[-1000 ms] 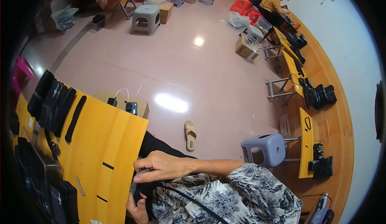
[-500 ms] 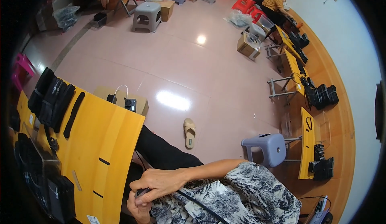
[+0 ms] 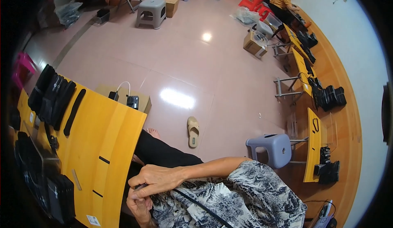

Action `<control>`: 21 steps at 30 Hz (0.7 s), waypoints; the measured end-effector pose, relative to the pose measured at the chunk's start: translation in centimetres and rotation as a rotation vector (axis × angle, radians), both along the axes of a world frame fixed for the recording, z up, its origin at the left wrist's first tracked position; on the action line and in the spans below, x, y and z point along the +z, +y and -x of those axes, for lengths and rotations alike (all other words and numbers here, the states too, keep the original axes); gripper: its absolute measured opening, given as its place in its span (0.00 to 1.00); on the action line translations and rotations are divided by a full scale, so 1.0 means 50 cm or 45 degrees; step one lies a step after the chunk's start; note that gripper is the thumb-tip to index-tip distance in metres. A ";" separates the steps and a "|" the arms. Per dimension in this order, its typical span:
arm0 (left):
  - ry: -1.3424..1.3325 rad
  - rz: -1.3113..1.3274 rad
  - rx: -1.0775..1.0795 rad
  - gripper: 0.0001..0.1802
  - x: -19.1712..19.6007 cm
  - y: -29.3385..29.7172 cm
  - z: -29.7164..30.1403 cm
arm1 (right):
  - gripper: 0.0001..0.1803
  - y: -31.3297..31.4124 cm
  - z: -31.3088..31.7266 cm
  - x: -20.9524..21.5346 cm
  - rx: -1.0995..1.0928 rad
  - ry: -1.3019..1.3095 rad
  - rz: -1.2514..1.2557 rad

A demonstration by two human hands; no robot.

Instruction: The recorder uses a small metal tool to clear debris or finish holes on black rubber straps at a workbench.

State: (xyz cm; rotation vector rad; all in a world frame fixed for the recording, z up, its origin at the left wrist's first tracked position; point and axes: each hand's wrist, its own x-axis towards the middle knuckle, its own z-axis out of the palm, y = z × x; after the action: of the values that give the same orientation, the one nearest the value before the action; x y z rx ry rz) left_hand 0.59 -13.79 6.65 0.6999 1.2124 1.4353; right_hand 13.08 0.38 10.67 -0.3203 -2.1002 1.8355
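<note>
My right hand [image 3: 160, 180] is bent over a small dark piece [image 3: 141, 186], gripped between thumb and fingers; its kind is too small and hidden to tell. Just below, my left hand [image 3: 140, 208] is curled up against the right one, its fingers mostly covered. Both hands are close to my body, beside the edge of a yellow table [image 3: 118, 125]. On that table lie two short black strips [image 3: 104, 159], a long black padded strip [image 3: 74, 112] and a thin ruler-like strip [image 3: 76, 179].
Black folded cases [image 3: 53, 101] are stacked at the table's far left, with more black cases [image 3: 60, 197] nearer. A beige slipper [image 3: 193, 132] lies on the floor. A blue-grey stool [image 3: 270, 150] stands at right. Two people sit far off, one in a yellow shirt [image 3: 281, 1].
My hands have shifted slightly left and up, still together, and less of the dark piece shows. A bare foot has come into sight by the table edge.
</note>
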 end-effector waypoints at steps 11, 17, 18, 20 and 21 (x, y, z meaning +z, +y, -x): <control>1.336 -0.765 0.516 0.14 0.086 -0.060 0.035 | 0.15 -0.036 0.080 0.012 -0.019 -0.243 0.030; -0.418 0.045 0.311 0.17 0.001 -0.083 -0.006 | 0.13 -0.057 0.093 -0.016 -0.008 -0.165 0.367; -0.497 -0.151 0.248 0.24 -0.019 -0.087 0.010 | 0.13 -0.064 0.093 0.001 -0.008 -0.140 0.487; -0.440 -0.277 0.539 0.24 0.021 -0.043 0.008 | 0.15 -0.055 0.085 -0.013 0.005 -0.141 0.217; -0.428 -0.288 0.564 0.23 0.025 -0.032 0.014 | 0.15 -0.054 0.084 -0.020 0.000 -0.132 0.268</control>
State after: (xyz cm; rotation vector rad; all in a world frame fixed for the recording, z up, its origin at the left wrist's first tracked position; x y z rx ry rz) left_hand -0.10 -15.41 7.90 0.3241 0.9832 1.9906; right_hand 8.88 -2.30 9.68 -0.4764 -1.9729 2.0861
